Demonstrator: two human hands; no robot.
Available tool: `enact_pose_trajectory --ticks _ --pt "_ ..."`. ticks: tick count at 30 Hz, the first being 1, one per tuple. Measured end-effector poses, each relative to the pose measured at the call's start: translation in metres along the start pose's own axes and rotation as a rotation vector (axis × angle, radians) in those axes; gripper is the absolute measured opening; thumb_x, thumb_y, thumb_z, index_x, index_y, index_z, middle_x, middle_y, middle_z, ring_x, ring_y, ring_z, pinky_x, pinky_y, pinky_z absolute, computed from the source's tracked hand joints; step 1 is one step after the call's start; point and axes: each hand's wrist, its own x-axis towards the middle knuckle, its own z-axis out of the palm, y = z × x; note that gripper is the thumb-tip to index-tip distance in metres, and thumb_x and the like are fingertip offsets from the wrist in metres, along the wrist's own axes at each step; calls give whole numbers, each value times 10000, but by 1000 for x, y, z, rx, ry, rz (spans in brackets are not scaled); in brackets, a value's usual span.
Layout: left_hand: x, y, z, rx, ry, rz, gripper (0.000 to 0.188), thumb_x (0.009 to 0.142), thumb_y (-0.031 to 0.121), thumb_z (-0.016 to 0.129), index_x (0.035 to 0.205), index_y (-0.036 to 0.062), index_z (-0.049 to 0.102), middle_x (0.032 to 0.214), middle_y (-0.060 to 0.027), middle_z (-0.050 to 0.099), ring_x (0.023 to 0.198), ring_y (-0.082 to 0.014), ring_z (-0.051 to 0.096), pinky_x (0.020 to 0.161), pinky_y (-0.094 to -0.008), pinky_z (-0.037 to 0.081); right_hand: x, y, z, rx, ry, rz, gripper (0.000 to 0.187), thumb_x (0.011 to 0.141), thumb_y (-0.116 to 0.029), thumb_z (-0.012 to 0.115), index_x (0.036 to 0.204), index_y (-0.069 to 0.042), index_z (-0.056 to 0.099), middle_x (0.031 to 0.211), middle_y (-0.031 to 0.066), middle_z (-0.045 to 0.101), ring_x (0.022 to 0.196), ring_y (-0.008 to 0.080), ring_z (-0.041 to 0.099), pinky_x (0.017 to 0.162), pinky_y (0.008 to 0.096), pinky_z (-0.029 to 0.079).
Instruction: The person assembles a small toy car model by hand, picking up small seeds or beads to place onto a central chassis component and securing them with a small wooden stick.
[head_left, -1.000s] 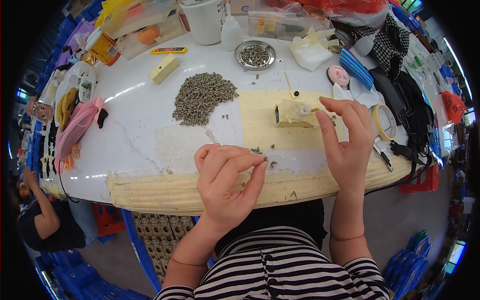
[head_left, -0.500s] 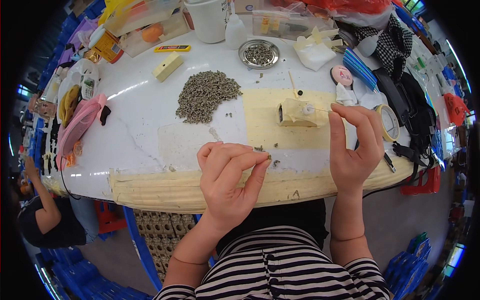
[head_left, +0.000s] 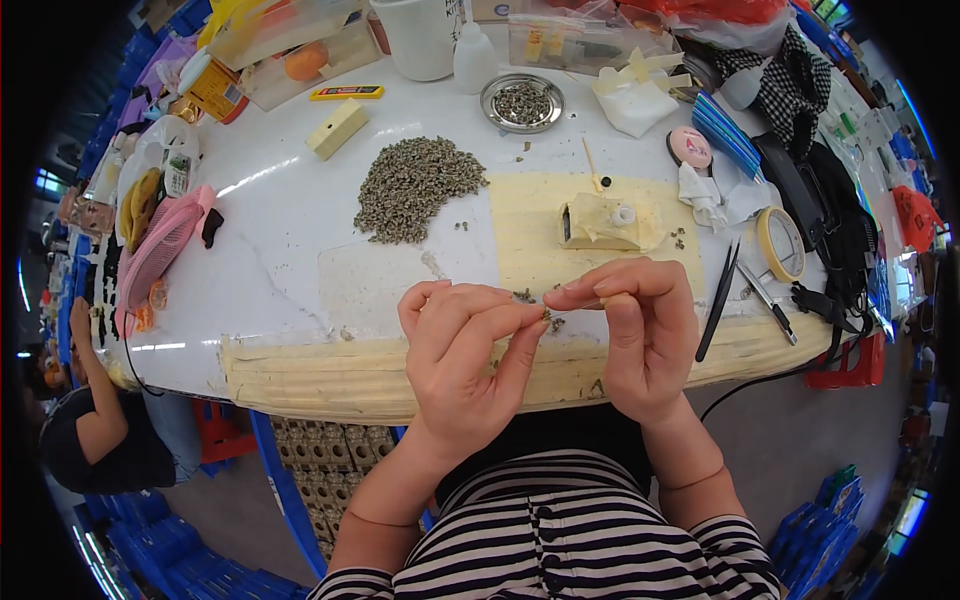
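Note:
My left hand (head_left: 462, 355) pinches a small metal part (head_left: 546, 315) between thumb and forefinger above the table's front edge. Close beside it, my right hand (head_left: 648, 345) is closed in a pinch on a thin needle-like stick, mostly hidden by the fingers. Its fingertips almost meet those of the left hand. Several loose metal parts (head_left: 525, 296) lie just behind the fingertips. Beyond the right hand stands a tape-wrapped block (head_left: 590, 238) with a small white nozzle (head_left: 622, 216) on top. A large pile of the same metal parts (head_left: 415, 190) lies at the left.
A round metal dish (head_left: 522, 103) of parts sits at the back, near a white squeeze bottle (head_left: 474, 60). Black tweezers (head_left: 718, 302), a metal pen-like tool (head_left: 768, 303) and a tape roll (head_left: 780, 244) lie on the right. Another person's arm (head_left: 97, 370) shows far left.
My right hand has moved from the white nozzle down and left to my left hand's fingertips. The left hand has kept its pinch and hardly shifted. The tweezers are now uncovered.

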Motion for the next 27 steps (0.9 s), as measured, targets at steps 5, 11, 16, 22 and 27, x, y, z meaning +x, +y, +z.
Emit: enact_pose_trajectory --ticks 5,11,16,22,27 --pt "0 0 0 7 3 1 174 764 33 801 901 86 708 854 -13 660 804 -185 614 860 -368 366 0 2 1 -23 -2 -18 128 1050 -56 496 1096 58 531 1010 133 662 930 207 729 800 288 586" --pt "1 1 0 12 5 3 170 767 35 800 899 89 707 848 -12 660 799 -183 614 866 -367 366 -1 5 1 -45 4 -38 98 1034 -26 516 1088 53 541 1004 138 663 912 211 731 781 288 588" --pt "1 1 0 5 11 -4 166 772 35 798 899 90 706 847 -12 660 799 -184 614 868 -370 366 -1 5 1 -62 -3 -52 82 1027 -12 521 1075 47 551 1004 143 667 906 216 733 778 288 587" --pt "1 1 -1 5 2 -3 166 771 34 797 901 90 711 850 -13 659 812 -185 616 871 -373 366 -1 2 2 -52 10 -49 87 1030 -15 516 1083 48 545 1001 145 667 916 215 729 799 294 585" --pt "-2 -1 0 6 1 -2 177 764 29 801 910 89 721 857 -18 660 811 -184 614 871 -369 363 12 -9 -11 -120 206 -68 89 1033 -49 537 1055 34 557 982 131 668 876 181 700 792 282 558"
